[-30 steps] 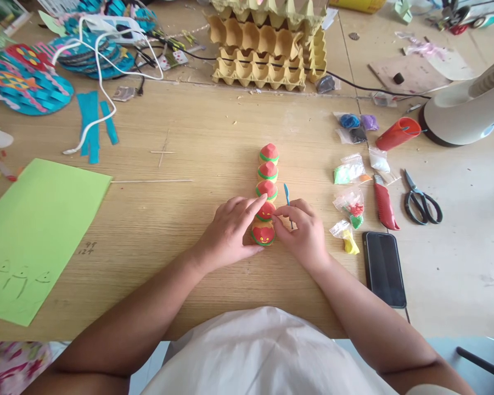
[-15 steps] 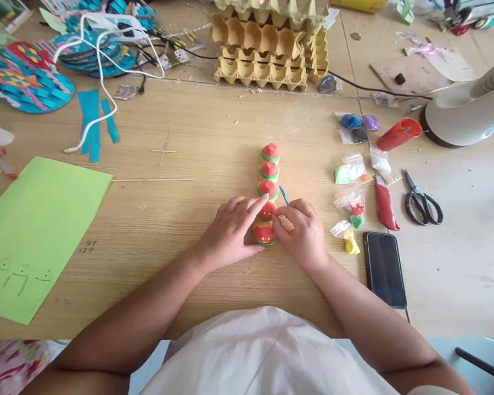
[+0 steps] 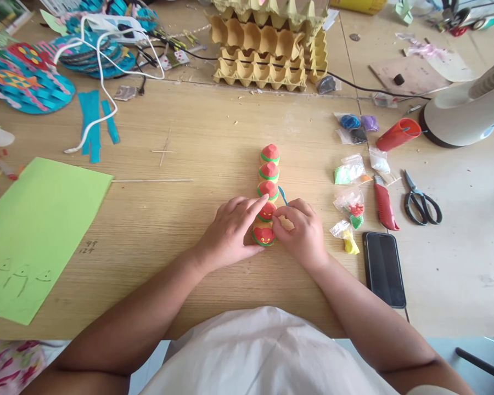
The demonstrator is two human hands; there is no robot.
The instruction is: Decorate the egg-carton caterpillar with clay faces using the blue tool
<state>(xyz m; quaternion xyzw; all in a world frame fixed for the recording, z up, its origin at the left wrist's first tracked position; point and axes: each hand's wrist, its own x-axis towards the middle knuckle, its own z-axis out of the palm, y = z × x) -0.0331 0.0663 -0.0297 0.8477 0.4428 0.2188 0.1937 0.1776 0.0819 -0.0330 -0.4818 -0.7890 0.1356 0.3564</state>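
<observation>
A strip of egg-carton cups [image 3: 269, 172] runs away from me in the middle of the table, its cups topped with red clay and banded in green. The nearest cup [image 3: 264, 234] has yellow eyes and a smiling mouth; the second one carries small yellow spots. My left hand [image 3: 230, 233] steadies the strip from the left, index fingertip on the cups and thumb by the nearest cup's base. In a pinch, my right hand [image 3: 302, 233] holds a blue clay modelling tool [image 3: 282, 195], fingertips at the second cup's right side. The tool's working tip is hidden.
To the right lie clay bags [image 3: 348, 203], a red utility knife [image 3: 385, 204], scissors [image 3: 422, 200], a phone [image 3: 384, 269] and a red cup [image 3: 398, 134]. Green paper [image 3: 45, 230] and sticks [image 3: 152, 180] lie left. Egg cartons [image 3: 261, 66] are stacked at the back.
</observation>
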